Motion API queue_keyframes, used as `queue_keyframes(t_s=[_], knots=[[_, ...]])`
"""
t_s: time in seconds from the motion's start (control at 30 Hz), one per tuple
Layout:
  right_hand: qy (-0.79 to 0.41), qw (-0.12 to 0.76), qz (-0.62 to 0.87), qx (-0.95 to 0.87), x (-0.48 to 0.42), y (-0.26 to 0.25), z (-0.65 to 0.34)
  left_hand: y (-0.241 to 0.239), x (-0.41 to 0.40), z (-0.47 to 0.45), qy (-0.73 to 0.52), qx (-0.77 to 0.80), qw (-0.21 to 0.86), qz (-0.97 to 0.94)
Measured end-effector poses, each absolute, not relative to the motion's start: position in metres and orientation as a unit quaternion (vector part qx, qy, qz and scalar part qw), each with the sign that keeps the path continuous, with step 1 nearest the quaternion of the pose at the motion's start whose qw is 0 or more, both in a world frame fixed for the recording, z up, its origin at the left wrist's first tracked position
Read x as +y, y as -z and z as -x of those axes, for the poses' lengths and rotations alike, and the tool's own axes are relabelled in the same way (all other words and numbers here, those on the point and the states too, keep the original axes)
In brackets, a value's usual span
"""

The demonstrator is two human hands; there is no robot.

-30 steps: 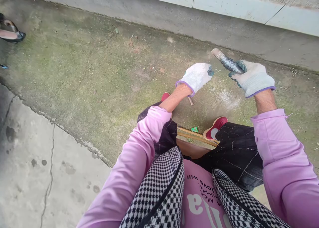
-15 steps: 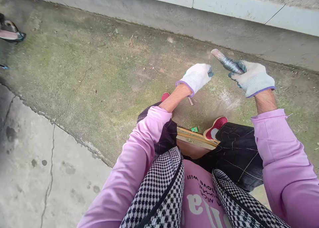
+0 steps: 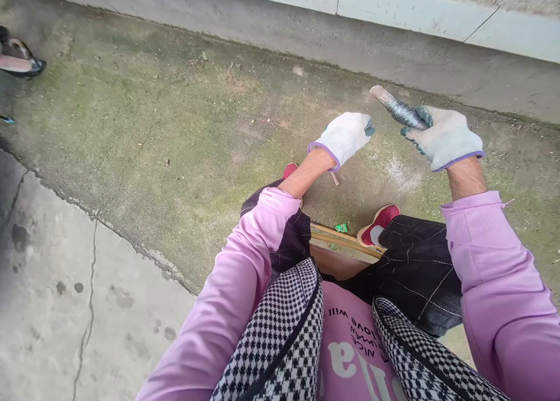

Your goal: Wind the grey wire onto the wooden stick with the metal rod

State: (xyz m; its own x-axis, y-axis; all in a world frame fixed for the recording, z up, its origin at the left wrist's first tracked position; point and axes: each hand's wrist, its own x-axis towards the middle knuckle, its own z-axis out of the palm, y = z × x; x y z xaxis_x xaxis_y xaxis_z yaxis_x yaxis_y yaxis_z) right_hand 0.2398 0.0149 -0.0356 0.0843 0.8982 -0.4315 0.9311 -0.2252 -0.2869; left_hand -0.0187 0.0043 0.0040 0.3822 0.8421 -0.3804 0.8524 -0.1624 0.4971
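My right hand (image 3: pixel 446 135), in a white glove with a dark coated palm, is wrapped round a short wooden stick (image 3: pixel 380 93) wound with shiny silvery wire or thread (image 3: pixel 402 111). The stick's bare pale end points up and to the left. My left hand (image 3: pixel 347 133), gloved the same way, is closed with its back to me to the left of the stick, apart from it. What its fingers hold, if anything, is hidden. A thin brown rod end (image 3: pixel 335 178) shows just below that glove; whether it is held or lying on the ground I cannot tell.
A low wall with pale tiles (image 3: pixel 406 18) runs along the top. Mossy concrete ground (image 3: pixel 175 126) lies in front. Between my red shoes (image 3: pixel 380 225) are wooden bars (image 3: pixel 336 237) and a small green packet (image 3: pixel 341 227). Another person's dark shoe (image 3: pixel 35 67) is at far left.
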Motion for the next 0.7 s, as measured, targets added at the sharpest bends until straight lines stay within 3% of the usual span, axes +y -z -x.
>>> queue_keyframes(t_s=[0.33,0.7], knots=[[0.269,0.034,-0.741,0.615,0.015,0.035,-0.238,0.001,0.006,0.020,-0.016,0.540,0.349,-0.765],[0.279,0.040,-0.744,0.606,0.017,0.035,-0.235,0.010,0.006,0.017,0.040,0.572,0.324,-0.753]])
